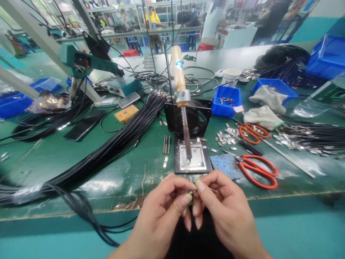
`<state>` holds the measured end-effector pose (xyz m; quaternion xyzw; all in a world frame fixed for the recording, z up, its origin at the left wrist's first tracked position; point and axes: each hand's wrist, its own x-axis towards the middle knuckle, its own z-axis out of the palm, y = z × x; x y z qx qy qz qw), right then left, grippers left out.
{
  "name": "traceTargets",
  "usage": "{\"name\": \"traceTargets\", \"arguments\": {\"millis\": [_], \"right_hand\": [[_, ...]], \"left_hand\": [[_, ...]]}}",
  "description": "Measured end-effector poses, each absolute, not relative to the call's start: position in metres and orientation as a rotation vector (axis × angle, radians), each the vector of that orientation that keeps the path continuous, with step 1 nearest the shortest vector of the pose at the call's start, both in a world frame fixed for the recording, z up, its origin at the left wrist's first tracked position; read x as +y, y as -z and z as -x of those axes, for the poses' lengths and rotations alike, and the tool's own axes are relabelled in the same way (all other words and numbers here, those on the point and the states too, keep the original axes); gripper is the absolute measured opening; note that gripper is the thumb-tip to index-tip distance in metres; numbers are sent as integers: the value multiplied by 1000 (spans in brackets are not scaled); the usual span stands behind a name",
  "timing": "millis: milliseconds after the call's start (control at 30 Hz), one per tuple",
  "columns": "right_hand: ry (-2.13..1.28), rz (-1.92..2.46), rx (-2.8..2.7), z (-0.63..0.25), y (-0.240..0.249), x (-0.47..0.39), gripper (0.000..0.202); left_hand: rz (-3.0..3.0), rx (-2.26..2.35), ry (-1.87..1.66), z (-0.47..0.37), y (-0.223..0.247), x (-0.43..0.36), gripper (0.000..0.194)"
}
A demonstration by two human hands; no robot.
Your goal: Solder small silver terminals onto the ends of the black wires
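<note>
1. Green desk [118, 183] surface, scuffed and shiny, spreads ahead of you; a thick bundle of black cables [115, 149] crosses it on your left, with loose strands drooping over the front edge.
2. Before you, a soldering iron [178, 72] slants down over a square metal tray [199, 166], hiding part of the black fan [201, 117] behind it.
3. To your right lie a blue textured sponge [223, 166], red-handled cutters [244, 162], orange-handled scissors [250, 131] and scattered small silvery connectors [228, 137]. Beyond them are a blue plastic bin [225, 111] and crumpled pale fabric gloves [262, 117].
4. Blue-and-white sticker [179, 64] on the iron's tan, rounded handle: you cannot read it from here. Dark print on the flat yellow box [126, 114] is likewise too small, and the green label on the clear bottle [320, 95] is blurred.
5. Your left hand [164, 208] and right hand [223, 205] meet just in front of the desk's edge, thumbs and forefingers pinched nearly closed on a thin wire end [192, 192]. Red shows between your fingertips; the rest is mostly hidden.
</note>
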<state>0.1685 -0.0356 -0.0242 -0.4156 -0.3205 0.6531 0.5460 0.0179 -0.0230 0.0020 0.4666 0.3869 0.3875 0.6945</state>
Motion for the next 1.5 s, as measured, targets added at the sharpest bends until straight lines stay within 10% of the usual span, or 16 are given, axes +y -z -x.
{"name": "traceTargets", "arguments": {"millis": [1500], "right_hand": [[-1138, 1003, -1122, -177, 38, -41, 13]], "left_hand": [[-670, 1054, -701, -19, -8, -9, 24]]}}
